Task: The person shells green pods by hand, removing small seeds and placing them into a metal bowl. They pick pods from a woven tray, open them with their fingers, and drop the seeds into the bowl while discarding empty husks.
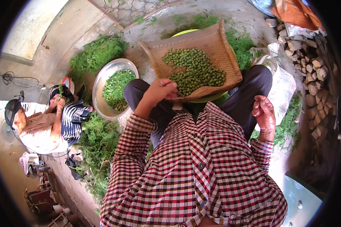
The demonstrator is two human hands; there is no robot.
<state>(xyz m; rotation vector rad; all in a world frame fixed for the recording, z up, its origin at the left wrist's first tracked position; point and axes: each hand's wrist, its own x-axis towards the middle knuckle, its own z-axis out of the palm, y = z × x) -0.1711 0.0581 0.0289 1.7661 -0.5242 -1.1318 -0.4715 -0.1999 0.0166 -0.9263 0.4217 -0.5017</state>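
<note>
My left hand (161,90) hovers at the near edge of a woven winnowing basket (184,39), its fingers curled inward. Whether a small thing sits in those fingertips cannot be made out. Inside the basket lies a heap of small round green cones (199,68). The basket rests between my knees on a yellow-green basin (210,98), mostly hidden beneath it. My right hand (264,113) is raised beside my right thigh, apart from the basket, fingers loosely bent and slightly apart, with nothing visible in them.
A metal basin (98,93) of green cones and clippings stands left of my knee. Cut evergreen sprigs (99,139) cover the floor around. Another person (45,122) sits at left holding a sprig (60,90). At right are a white sack (282,90) and stacked firewood (312,88).
</note>
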